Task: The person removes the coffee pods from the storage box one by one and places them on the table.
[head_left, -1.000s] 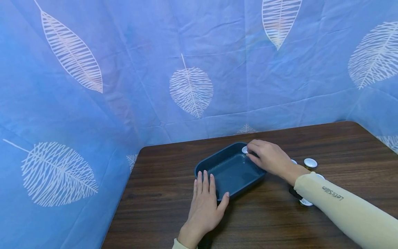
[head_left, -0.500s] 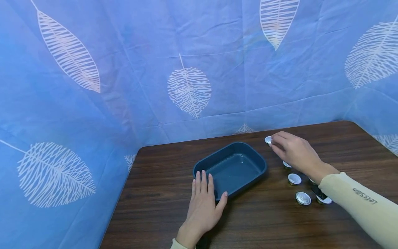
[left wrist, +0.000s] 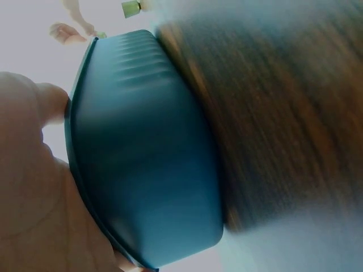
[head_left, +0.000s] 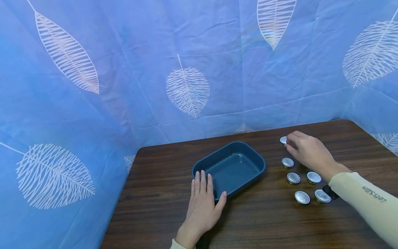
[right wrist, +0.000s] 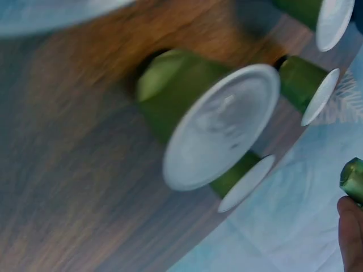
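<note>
My left hand [head_left: 202, 209] rests at the near left end of a dark blue rectangular tray [head_left: 259, 169], fingers straight over its rim, thumb at the near corner. In the left wrist view the hand touches the rim of the tray [left wrist: 147, 147]. At the back right of the table, my right hand [head_left: 309, 148] pinches a green coffee capsule [right wrist: 353, 180] with a silver foil lid [head_left: 283, 140]. Its fingers hide part of the capsule. Several more coffee capsules stand lid up on the table below this hand, among them one capsule [head_left: 287, 163] just nearer than the held one.
The capsules, including a front one [head_left: 302, 197], form loose rows right of the tray. A dark wood-grain table [head_left: 149, 193] carries everything. Its far edge lies close to a blue curtain [head_left: 140, 86] with white leaf prints. A dark wrist strap [head_left: 330, 192] overlaps one capsule in the head view.
My right hand has moved right, carrying the capsule from over the tray's far right corner to the table's back right. Capsules beneath the arm have come into sight. My left hand stays at the tray.
</note>
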`<control>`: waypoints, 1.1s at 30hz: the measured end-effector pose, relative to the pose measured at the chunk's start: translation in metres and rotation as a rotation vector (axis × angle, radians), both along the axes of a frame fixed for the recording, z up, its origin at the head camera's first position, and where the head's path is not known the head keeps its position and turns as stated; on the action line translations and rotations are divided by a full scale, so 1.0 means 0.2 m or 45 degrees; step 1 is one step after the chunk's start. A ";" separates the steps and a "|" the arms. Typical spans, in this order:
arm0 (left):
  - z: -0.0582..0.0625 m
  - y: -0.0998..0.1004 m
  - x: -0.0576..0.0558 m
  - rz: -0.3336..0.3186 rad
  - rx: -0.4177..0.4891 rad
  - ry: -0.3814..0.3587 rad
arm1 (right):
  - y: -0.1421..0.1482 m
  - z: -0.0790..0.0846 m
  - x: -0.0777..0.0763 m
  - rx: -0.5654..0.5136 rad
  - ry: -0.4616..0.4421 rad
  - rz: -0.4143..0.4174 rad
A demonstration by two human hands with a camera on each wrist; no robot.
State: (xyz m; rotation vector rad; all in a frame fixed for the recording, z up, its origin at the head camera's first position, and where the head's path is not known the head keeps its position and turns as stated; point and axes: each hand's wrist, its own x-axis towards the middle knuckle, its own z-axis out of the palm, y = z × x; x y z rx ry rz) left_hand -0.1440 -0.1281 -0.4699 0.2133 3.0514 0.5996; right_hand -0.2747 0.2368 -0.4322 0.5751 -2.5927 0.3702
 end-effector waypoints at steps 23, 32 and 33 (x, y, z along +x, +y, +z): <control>0.00 0.01 0.02 -0.008 0.010 0.009 | 0.07 -0.06 -0.07 0.116 -0.387 -0.076; 0.00 0.00 0.01 -0.013 0.003 0.037 | 0.05 -0.04 -0.08 0.113 -0.373 -0.086; 0.00 0.00 0.01 -0.014 0.005 0.037 | 0.05 -0.04 -0.08 0.115 -0.383 -0.091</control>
